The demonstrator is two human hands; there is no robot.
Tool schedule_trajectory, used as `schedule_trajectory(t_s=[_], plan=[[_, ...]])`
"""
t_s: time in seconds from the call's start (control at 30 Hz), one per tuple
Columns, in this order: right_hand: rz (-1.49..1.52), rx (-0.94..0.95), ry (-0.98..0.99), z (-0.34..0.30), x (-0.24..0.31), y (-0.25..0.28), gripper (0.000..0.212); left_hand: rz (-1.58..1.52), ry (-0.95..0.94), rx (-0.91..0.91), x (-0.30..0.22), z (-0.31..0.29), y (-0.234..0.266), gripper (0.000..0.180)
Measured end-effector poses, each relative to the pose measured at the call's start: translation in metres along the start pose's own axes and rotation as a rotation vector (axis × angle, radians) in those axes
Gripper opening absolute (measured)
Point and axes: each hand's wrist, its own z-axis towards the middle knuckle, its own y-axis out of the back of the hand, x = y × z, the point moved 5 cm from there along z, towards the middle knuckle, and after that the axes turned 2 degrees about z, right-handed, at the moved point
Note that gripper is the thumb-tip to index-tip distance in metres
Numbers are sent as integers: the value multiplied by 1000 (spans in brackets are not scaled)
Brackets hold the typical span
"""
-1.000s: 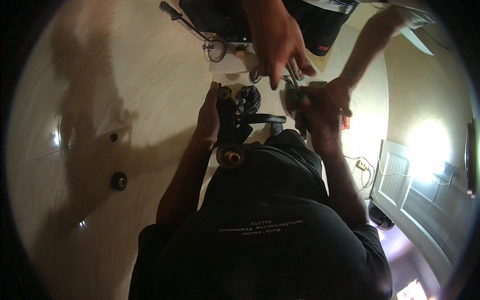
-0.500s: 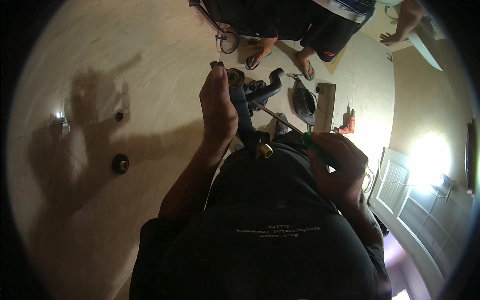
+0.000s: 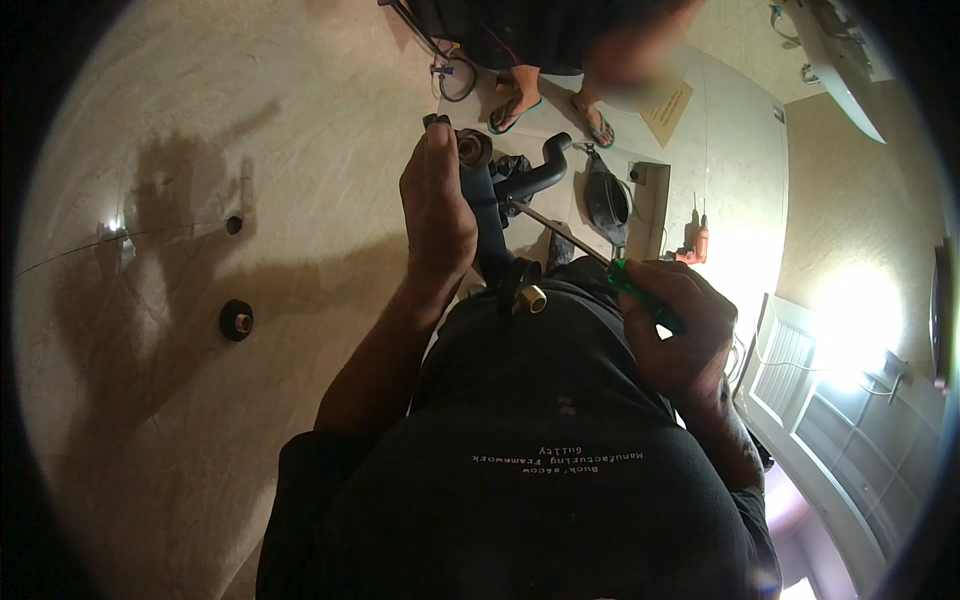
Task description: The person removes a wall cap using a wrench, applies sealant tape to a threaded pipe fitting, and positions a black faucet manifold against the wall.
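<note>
My left hand (image 3: 438,205) is wrapped round a matte black mixer tap (image 3: 488,230), thumb near its upper end. A round open socket shows at that end, and a brass-coloured threaded end (image 3: 536,299) sticks out at the lower end by my shirt. The tap's curved black spout (image 3: 552,168) points away to the right. In my right hand (image 3: 690,325), closed round its green handle, is a screwdriver (image 3: 560,232). Its shaft slants up left, and the tip meets the tap's body near the spout's base. Whether it sits in a screw is too small to tell.
On the left wall are a dark round fitting with a brass-coloured centre (image 3: 238,321) and a dark hole (image 3: 234,225). A person in flip-flops (image 3: 515,110) stands ahead. A black bag (image 3: 606,195) and an orange drill (image 3: 699,243) lie right; a bright lamp (image 3: 862,325) shines beyond.
The other person's arm has left the upper right; a blurred shape now covers part of their legs, and one foot has shifted left. My hands, tap and screwdriver hold nearly the same position.
</note>
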Motion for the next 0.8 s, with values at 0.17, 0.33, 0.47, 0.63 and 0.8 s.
schedule_trajectory(t_s=[0.17, 0.33, 0.47, 0.63, 0.8], plan=[[3, 2, -5, 2, -2, -2, 26, -34, 36, 15, -3, -1, -3, 53], [-208, 46, 168, 10, 12, -1, 31, 110, -134, -28, -22, -4, -4, 39], [-427, 121, 333, 12, 24, -1, 32, -34, -54, -38, -15, -7, -8, 39], [-354, 151, 294, 12, 17, -5, 31, -20, -87, -16, -16, -7, -10, 41], [-147, 224, -65, 16, 15, -7, 28, 20, -119, -32, -13, -6, -7, 41]])
